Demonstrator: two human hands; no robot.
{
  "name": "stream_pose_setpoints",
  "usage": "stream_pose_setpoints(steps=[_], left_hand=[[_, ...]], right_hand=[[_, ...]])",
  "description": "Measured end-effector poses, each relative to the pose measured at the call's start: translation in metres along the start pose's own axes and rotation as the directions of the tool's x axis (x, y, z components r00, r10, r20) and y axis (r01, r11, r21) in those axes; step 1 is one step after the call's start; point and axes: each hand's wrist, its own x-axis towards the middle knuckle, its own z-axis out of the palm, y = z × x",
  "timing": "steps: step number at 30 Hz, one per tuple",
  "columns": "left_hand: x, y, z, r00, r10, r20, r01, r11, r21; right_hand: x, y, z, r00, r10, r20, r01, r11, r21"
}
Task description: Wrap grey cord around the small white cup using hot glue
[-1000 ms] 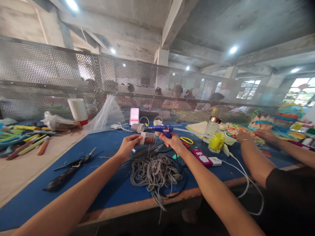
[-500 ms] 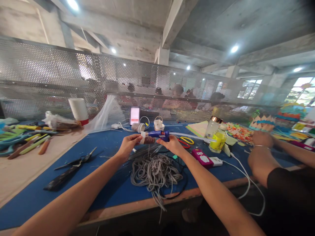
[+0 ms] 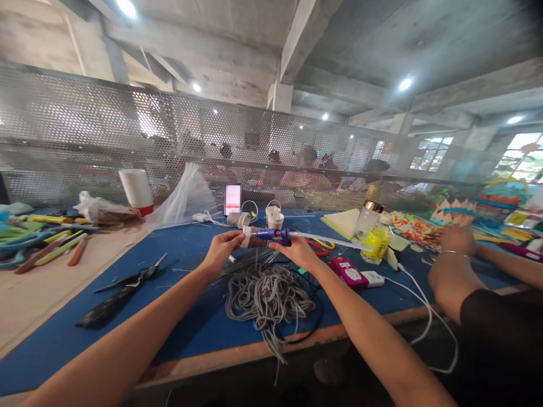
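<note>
Over the blue tabletop [image 3: 190, 316], below concrete beams, hands [image 3: 263, 249] clamp roll and glue gun [image 3: 275, 234].

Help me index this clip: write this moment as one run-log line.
left hand: holds brown-and-white cylinder | right hand: holds blue glue gun, nozzle at cylinder, contact unclear | table: grey cord heap

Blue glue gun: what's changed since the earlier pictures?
The blue plastic glue gun moved left and slightly down, now overlapping the brown-wrapped cylinder in view. The neighbour's braceleted hand shifted right. Left hand and right hand kept their holds; the tangled grey cord pile stayed put.
</note>
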Motion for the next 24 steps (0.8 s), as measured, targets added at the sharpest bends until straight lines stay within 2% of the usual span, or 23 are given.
stream_pose_setpoints(steps=[10,24], left_hand=[[-0.0007,0.0016,0.0016,1.000,0.004,0.002,-0.004,1.000,0.007],[-0.0016,0.0032,0.0018,1.000,-0.002,-0.004,0.002,1.000,0.003]], right_hand=[[-0.0011,-0.0002,-0.0015,1.000,0.022,0.013,-0.021,0.999,-0.038],[-0.0011,-0.0003,-0.0013,0.999,-0.030,0.016,0.031,0.997,-0.064]])
